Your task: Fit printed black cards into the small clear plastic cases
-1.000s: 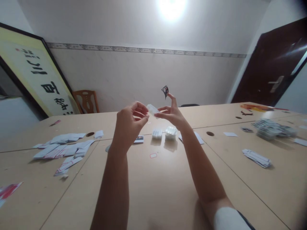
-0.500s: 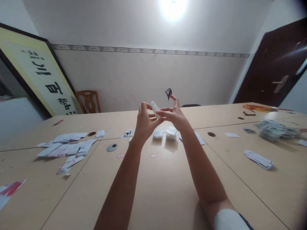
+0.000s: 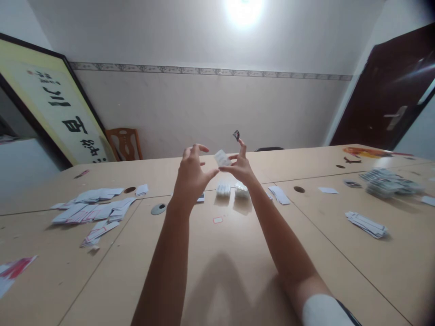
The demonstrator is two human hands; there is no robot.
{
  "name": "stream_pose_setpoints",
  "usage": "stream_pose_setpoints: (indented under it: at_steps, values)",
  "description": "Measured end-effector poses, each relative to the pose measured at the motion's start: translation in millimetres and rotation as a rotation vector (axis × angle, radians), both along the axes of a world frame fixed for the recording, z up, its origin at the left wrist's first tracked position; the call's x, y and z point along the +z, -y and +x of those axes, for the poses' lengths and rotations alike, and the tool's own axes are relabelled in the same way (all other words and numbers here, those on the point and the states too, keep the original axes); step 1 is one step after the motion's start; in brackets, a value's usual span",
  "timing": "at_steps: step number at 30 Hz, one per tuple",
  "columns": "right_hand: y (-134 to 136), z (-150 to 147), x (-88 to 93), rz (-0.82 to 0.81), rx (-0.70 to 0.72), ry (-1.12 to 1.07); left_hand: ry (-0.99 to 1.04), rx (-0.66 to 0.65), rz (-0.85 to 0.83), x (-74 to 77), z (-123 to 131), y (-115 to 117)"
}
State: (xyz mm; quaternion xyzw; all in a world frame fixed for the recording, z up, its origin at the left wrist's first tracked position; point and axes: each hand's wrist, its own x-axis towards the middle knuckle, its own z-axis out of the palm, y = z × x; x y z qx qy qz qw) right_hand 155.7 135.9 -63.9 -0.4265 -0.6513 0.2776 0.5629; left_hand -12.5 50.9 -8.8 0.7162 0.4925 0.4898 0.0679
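Light wood-grain laminate forms the table (image 3: 217, 271), and both bare forearms extend over it toward 12 o'clock. Compared with half a second earlier, the left hand (image 3: 190, 174) has drawn back from the right hand (image 3: 239, 166); its fingers are now spread and hold nothing. Contact with the small clear plastic case (image 3: 222, 157) is broken on that side. The case stays raised above the table, pinched between thumb and fingers of the right hand alone. A small dark scrap (image 3: 236, 134) sits at the tip of the right hand's raised finger, as it did before; how it adheres cannot be determined. Judged from this, control of the case has passed wholly to the right hand.

Count, near to far:
- One red-and-white paper (image 3: 15, 268) at 9 o'clock, at the table edge.
- One small red-outlined label (image 3: 217, 220) just below the hands.
- One fanned pile of white cards (image 3: 93, 210) at 10 o'clock.
- One short card stack (image 3: 365, 224) at 3 o'clock.
- One grey grommet cap (image 3: 158, 208).
- Two clear plastic cases on the table (image 3: 223, 189), side by side beneath the hands.
- One large card heap (image 3: 385, 182) at 2 o'clock.
- One wooden chair (image 3: 123, 142), one framed calligraphy panel (image 3: 50, 99), one dark door (image 3: 390, 90).
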Motion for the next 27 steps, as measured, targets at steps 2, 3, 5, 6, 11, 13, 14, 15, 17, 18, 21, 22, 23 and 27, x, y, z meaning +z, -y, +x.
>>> stream_pose_setpoints:
  at_steps: [2,3,5,6,11,13,14,15,17,18,21,22,23,27]
  values:
    - [-17.7,-2.2,-19.9,0.042,-0.124,0.134,0.057,-0.023,0.063,7.8,-5.3,14.7]
    - [-25.4,-3.8,-30.3,0.076,-0.155,0.206,0.09,-0.041,0.088,11.2,-7.5,22.5]
    - [-38.0,-7.2,-49.8,0.109,-0.148,0.307,0.156,-0.077,0.132,16.7,-10.9,37.4]
    - [-42.6,-8.7,-58.2,0.103,-0.126,0.34,0.19,-0.093,0.139,18.8,-12.1,43.9]
    - [-52.9,-12.0,-83.1,0.032,-0.061,0.476,0.298,-0.137,0.176,25.4,-16.0,62.0]
    - [-53.8,-12.3,-88.2,0.007,-0.057,0.502,0.307,-0.138,0.181,26.5,-17.1,62.9]
    - [-54.1,-12.6,-90.4,0.001,-0.049,0.512,0.309,-0.137,0.179,26.8,-17.6,62.6]
    - [-54.4,-12.8,-92.5,-0.004,-0.038,0.52,0.31,-0.135,0.172,26.8,-18.0,62.1]
    - [-55.1,-13.2,-95.3,-0.021,-0.023,0.528,0.306,-0.129,0.152,26.6,-18.5,60.8]
    - [-55.4,-13.3,-95.5,-0.036,-0.021,0.529,0.303,-0.128,0.142,26.5,-18.6,60.4]
    - [-54.4,-11.9,-87.3,-0.072,-0.037,0.516,0.295,-0.127,0.121,26.4,-18.1,60.3]
    - [-52.7,-10.8,-80.9,-0.073,-0.044,0.497,0.295,-0.127,0.117,26.6,-17.8,60.6]
    - [-49.9,-9.3,-72.6,-0.068,-0.053,0.466,0.296,-0.126,0.115,26.8,-17.6,60.9]
    - [-25.5,0.2,-26.5,-0.047,-0.063,0.194,0.278,-0.1,0.097,27.0,-18.6,60.0]
